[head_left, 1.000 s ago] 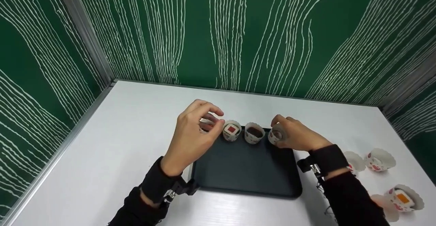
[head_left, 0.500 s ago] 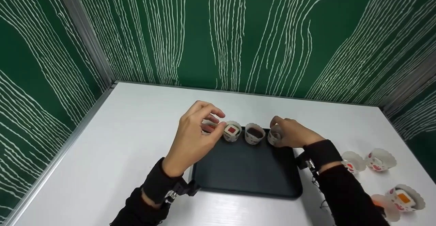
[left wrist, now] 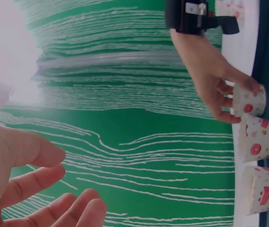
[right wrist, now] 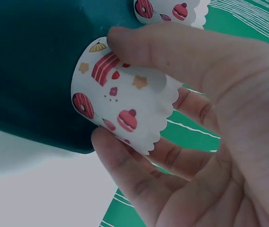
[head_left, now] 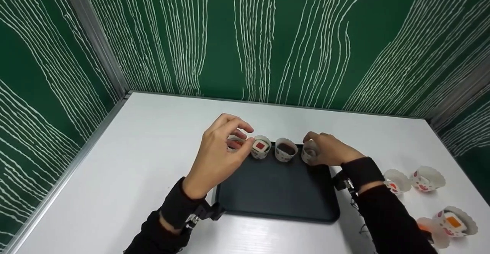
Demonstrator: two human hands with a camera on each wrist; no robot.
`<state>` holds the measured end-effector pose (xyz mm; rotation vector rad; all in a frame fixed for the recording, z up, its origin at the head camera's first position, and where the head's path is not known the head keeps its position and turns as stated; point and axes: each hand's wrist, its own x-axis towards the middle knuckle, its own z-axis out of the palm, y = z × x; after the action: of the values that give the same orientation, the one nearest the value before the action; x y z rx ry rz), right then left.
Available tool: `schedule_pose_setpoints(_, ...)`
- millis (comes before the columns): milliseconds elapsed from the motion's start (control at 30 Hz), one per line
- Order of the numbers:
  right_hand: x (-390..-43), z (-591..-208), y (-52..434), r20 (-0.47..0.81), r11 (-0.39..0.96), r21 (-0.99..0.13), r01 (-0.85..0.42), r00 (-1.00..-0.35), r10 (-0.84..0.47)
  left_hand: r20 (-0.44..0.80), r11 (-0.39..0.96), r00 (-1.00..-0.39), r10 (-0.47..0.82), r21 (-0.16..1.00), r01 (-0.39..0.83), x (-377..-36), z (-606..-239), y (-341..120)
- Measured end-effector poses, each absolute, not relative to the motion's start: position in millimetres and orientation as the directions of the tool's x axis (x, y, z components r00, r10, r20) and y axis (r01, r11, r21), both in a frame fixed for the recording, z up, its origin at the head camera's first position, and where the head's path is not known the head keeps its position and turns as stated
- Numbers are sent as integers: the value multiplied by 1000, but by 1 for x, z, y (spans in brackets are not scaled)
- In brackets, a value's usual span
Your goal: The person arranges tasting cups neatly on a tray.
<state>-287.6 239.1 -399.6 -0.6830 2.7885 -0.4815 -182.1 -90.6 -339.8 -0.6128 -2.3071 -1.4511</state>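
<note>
My right hand [head_left: 332, 150] grips a paper baking cup [right wrist: 120, 101] printed with pink sweets, thumb on one side and fingers round the other. That cup stands at the far right corner of a dark tray [head_left: 279, 192]. Along the tray's far edge, to its left, come a cup with dark contents [head_left: 285, 151] and a cup with a white, red-centred piece [head_left: 260, 149]. My left hand [head_left: 222, 147] hovers at the row's left end, fingers loosely bent and holding nothing. It partly hides another cup [head_left: 234, 140] with something orange inside.
On the white table [head_left: 160, 158], right of the tray, stand a cup with a red spot [head_left: 398, 181], a pale-filled cup [head_left: 428, 179] and a cup with a white and orange piece [head_left: 455, 222]. My right sleeve partly covers another, orange-tinged cup. Green white-streaked walls [head_left: 291, 39] enclose the table.
My right wrist and forearm have shifted slightly left, while the hand stays on the corner cup. My left hand has barely moved, and the cups stand where they were.
</note>
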Motion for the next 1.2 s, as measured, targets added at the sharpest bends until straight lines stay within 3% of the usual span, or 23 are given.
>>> schedule_pose_setpoints(733,-271,-385,256,-111,833,-405,-377,-884,-454,510,421,-837,201,726,543,-181,-341,-89)
schedule_pose_setpoints(1200,-246,-361,311,-61,877,-316,-362,-914,-400,503,440,-830,240,706,555,-177,-344,-83)
